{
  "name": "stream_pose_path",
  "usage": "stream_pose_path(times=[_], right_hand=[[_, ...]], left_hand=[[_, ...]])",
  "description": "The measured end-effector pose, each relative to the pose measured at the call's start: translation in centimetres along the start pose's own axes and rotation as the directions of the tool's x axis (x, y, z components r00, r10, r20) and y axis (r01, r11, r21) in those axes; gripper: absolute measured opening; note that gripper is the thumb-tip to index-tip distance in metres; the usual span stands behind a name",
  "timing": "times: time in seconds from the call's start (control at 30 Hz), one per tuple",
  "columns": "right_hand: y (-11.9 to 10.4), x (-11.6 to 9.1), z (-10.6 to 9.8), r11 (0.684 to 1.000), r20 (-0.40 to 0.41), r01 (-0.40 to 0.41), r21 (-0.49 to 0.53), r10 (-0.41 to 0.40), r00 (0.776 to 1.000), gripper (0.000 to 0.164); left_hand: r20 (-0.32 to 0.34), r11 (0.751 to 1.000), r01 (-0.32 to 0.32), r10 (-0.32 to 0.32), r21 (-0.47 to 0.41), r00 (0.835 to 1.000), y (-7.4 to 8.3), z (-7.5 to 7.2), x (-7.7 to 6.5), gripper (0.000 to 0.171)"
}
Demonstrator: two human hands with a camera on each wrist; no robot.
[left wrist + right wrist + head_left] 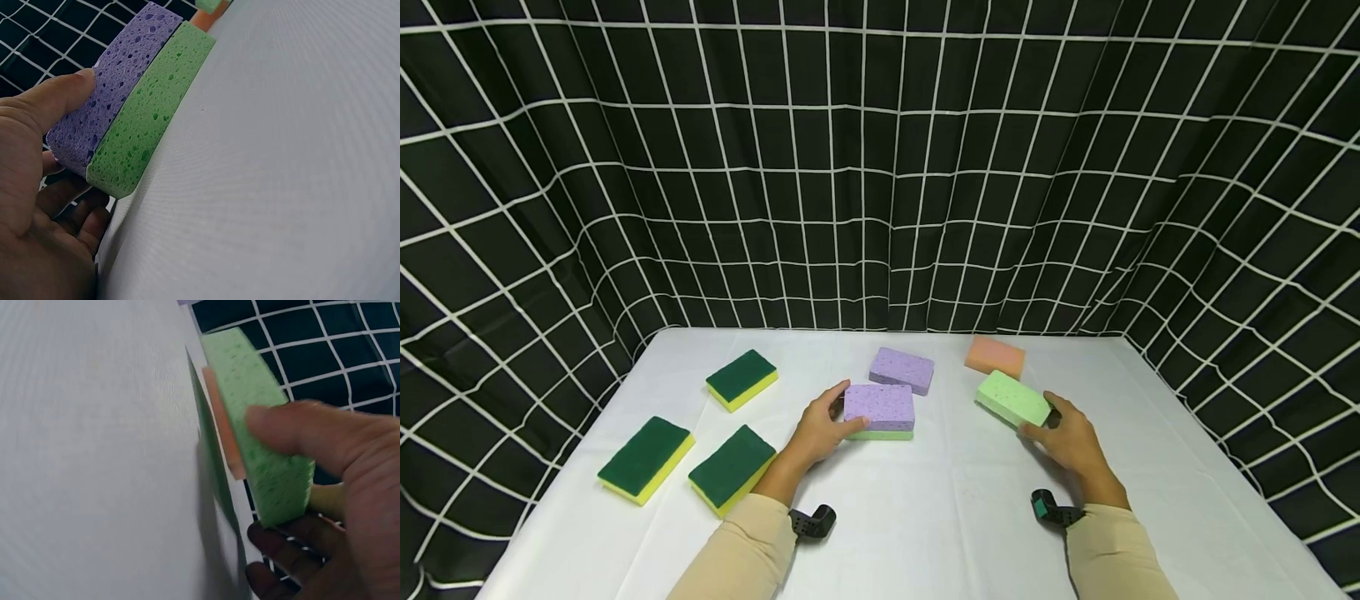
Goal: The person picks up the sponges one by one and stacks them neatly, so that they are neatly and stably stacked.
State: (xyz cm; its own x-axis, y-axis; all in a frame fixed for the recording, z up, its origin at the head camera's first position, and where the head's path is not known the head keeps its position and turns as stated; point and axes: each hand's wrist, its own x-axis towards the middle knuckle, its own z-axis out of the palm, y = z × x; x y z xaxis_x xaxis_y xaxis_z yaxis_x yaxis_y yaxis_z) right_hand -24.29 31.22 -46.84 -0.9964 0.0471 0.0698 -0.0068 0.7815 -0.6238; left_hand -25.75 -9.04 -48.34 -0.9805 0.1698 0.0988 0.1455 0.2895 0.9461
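A purple sponge [880,406] lies flat on top of a green sponge [883,435], both near the table's middle. My left hand [820,429] holds the purple one at its left end, the thumb on its front side and a finger at the back corner. In the right wrist view a second green sponge [259,425] is pinched by my right hand [1067,437]. It is tilted and raised off the table, with a shadow beneath. Just behind it lies an orange sponge [996,356]. Another purple sponge [902,369] rests behind the stack.
Three yellow sponges with dark green scouring tops lie at the left: one at the back [741,377], one at far left [646,458], one beside my left forearm [732,468]. A white cloth [955,533] covers the table. Black grid-patterned curtains [865,192] surround it.
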Motion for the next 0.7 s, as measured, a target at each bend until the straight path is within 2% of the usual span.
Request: stream_pose_path(times=[0.33,0.5,0.7], right_hand=[[-0.8,-0.6,-1.4,0.994,-0.068,0.02,0.108,-0.013,0.998,0.086],[-1.6,-0.8,-2.5,0.984,-0.118,0.087,0.153,-0.07,0.991,0.081],[-3.1,-1.4,-3.8,0.978,-0.152,0.142,0.154,-0.118,0.981,0.079]], left_hand=[[0.0,1.0,-0.011,0.011,0.006,1.0,-0.5,0.0,0.0,0.078],[-0.005,1.0,-0.017,0.017,0.009,1.0,-0.4,0.0,0.1,0.077],[-0.006,1.0,-0.019,0.019,0.004,1.0,-0.3,0.0,0.1,0.077]])
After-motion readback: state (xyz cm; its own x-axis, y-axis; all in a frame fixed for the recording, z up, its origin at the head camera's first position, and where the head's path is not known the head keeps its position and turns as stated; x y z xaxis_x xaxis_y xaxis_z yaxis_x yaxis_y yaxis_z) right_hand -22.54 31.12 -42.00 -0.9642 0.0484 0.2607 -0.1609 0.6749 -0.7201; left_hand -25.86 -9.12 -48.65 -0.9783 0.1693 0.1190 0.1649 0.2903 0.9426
